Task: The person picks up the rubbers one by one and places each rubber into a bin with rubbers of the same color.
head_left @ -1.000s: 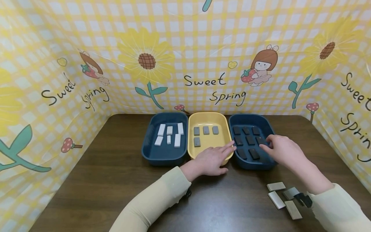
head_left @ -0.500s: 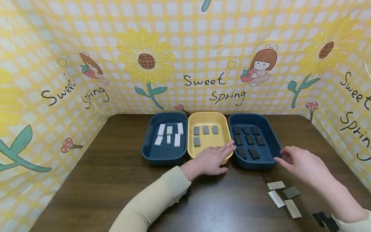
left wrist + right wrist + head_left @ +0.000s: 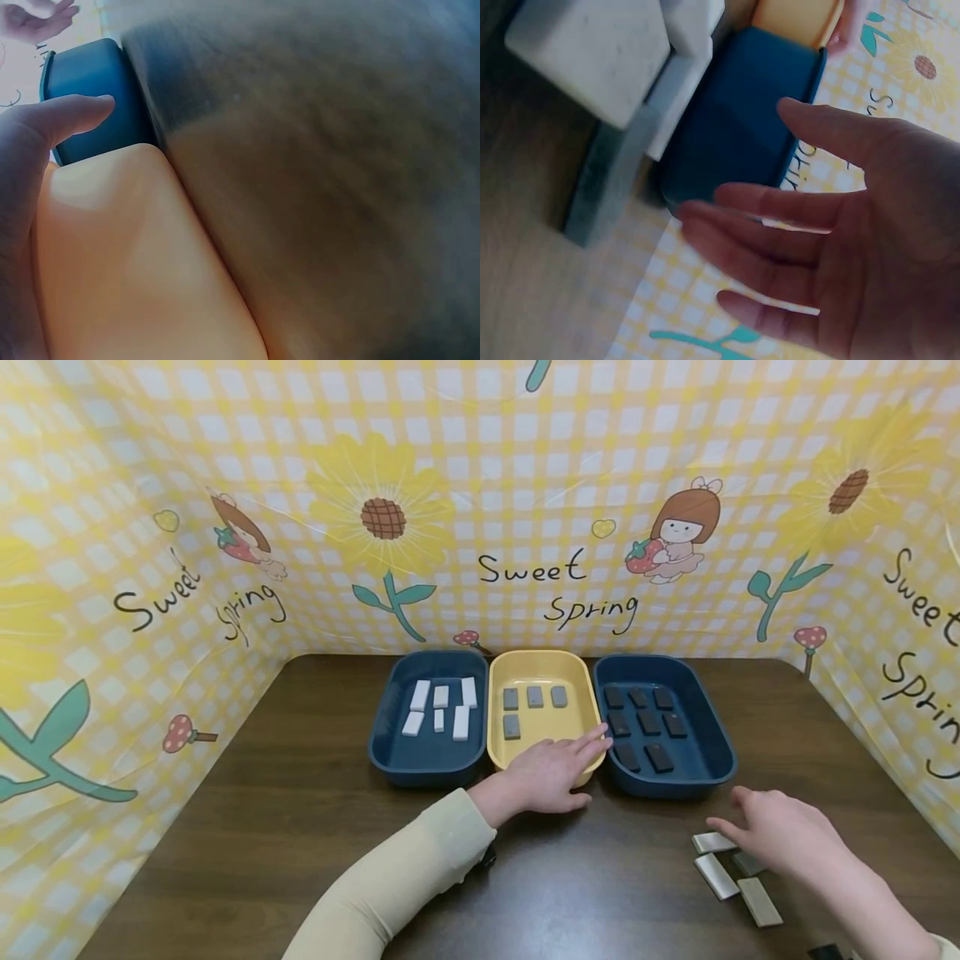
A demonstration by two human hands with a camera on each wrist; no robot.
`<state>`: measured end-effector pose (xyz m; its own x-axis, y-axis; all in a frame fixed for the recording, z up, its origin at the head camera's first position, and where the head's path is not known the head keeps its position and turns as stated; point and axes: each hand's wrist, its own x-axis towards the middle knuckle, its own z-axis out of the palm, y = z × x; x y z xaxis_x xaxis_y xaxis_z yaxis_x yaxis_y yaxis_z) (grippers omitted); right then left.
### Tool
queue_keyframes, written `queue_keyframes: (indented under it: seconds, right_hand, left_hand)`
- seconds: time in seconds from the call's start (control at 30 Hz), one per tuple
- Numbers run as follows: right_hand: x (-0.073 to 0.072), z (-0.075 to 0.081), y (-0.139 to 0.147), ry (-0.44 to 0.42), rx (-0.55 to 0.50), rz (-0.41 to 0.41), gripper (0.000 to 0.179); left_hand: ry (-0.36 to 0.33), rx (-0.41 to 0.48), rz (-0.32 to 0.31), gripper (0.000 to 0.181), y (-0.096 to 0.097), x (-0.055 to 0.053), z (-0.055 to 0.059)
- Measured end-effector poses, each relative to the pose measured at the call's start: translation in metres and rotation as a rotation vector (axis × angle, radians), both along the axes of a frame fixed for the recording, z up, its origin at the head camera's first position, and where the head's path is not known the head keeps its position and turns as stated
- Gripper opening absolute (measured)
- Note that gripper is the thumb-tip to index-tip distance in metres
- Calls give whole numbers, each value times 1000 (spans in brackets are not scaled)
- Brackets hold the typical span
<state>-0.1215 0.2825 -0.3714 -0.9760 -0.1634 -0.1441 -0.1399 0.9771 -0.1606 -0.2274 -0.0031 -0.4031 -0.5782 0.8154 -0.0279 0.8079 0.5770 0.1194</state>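
Note:
My left hand (image 3: 547,775) rests with fingers extended over the front of a yellow tray (image 3: 553,724), its fingertips at the neighbouring right blue tray (image 3: 701,743). In the left wrist view the thumb (image 3: 79,118) lies along the tray side. My right hand (image 3: 787,828) hovers over loose tiles on the table, fingers relaxed and apart, holding nothing. Under and beside it lie a dark grey tile (image 3: 747,863), partly covered, a white tile (image 3: 716,876), a beige tile (image 3: 760,902) and a pale tile (image 3: 712,842). The right wrist view shows the right palm (image 3: 900,247) bare.
Several dark tiles (image 3: 647,722) lie in rows in the right blue tray. Several small grey tiles (image 3: 535,697) sit in the yellow one. A left blue tray (image 3: 427,774) holds several white blocks (image 3: 461,723). Patterned cloth (image 3: 465,510) walls the wooden table (image 3: 262,827) at back and sides.
My right hand has let go of a dark tile in the right blue tray, come out over its rim and moved toward the loose tiles. The left hand stays put.

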Motion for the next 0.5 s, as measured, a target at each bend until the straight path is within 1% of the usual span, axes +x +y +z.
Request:
queue_keyframes:
  seconds: [0.1,0.2,0.33,0.43,0.5]
  right_hand:
    - [-1,-5,-4,-69,38,-5,52]
    - [-2,-11,-10,-98,62,-19,60]
    - [-1,-15,-18,-98,79,-28,48]
    - [-1,-17,-22,-63,91,-12,40]
    - [-1,-18,-24,-40,101,-3,39]
  left_hand:
    - [0,-4,2,82,0,0,0]
    - [6,-4,0,82,0,0,-1]
    - [18,-7,-6,82,0,1,-1]
    - [19,-9,-5,82,0,1,-1]
    - [15,-8,-3,82,0,0,-1]
